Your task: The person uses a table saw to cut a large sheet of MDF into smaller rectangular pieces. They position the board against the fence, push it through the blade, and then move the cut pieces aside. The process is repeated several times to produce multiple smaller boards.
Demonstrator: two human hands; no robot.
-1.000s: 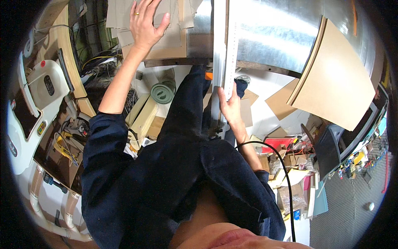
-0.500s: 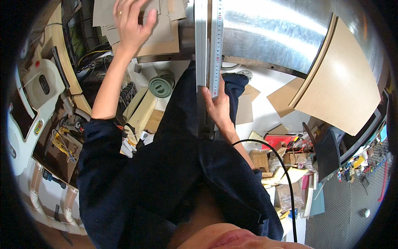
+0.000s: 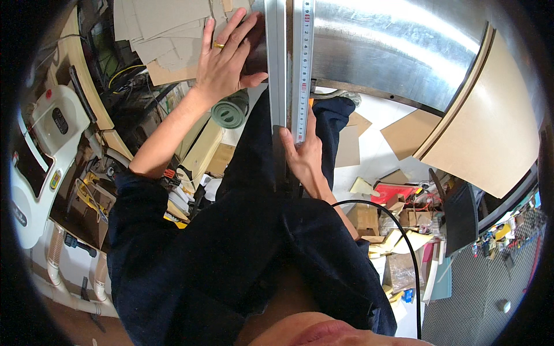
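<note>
Fingers spread, my left hand (image 3: 227, 68) rests near the front of the grey and brown cardboard sheets (image 3: 161, 37), its fingertips on or over the dark strip of surface beside a long grey metal rail (image 3: 278, 69). Its thumb nearly reaches that rail. A white scale strip (image 3: 301, 63) runs along the rail's right side. My right hand (image 3: 304, 157) is closed round the near part of the rail assembly, below the scale's near end; my right fingers are partly hidden. The rail crosses the front edge of a shiny metal worktop (image 3: 392, 52) and extends down over my legs.
A large tan board (image 3: 490, 115) stands at the right of the worktop. A green cylindrical container (image 3: 228, 112) is below. A white machine housing (image 3: 63, 132) is at left. Cardboard, a red flat item (image 3: 392, 191) and clutter lie lower right, beside a black cable (image 3: 412, 254).
My left hand has moved right and toward me, from the middle of the cardboard to beside the rail. My right hand keeps its grip. The view has shifted slightly.
</note>
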